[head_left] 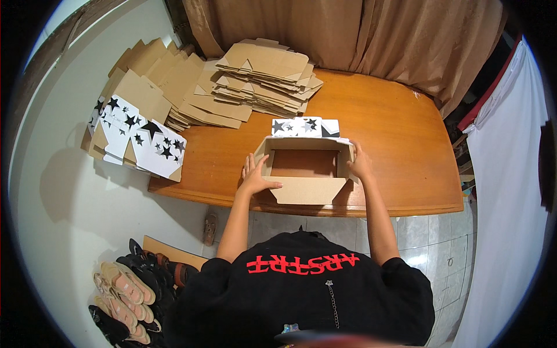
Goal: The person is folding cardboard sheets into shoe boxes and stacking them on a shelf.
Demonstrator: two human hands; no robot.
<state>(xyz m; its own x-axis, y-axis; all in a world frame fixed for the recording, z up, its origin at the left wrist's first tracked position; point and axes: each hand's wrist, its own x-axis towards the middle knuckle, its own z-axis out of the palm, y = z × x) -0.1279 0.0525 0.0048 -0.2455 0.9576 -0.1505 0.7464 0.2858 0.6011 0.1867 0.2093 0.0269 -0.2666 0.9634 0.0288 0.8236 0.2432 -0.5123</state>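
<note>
A part-folded cardboard box (306, 191) stands near the table's front edge, plain brown inside, with its near flap folded out toward me. A white flap with black stars (297, 127) sticks out at its far side. My left hand (255, 176) holds the left near corner, thumb across the near flap and fingers spread along the left side. At the right side, my right hand (360, 162) grips the wall near the far corner, its fingers curled at the edge. Through the box's opening a darker brown surface shows.
The wooden table (400, 139) carries a pile of flat cardboard blanks (264, 64) at the back. Star-printed blanks (145, 136) lean over its left edge. Several shoes (130, 284) lie on the floor at lower left. A brown curtain (406, 46) hangs behind.
</note>
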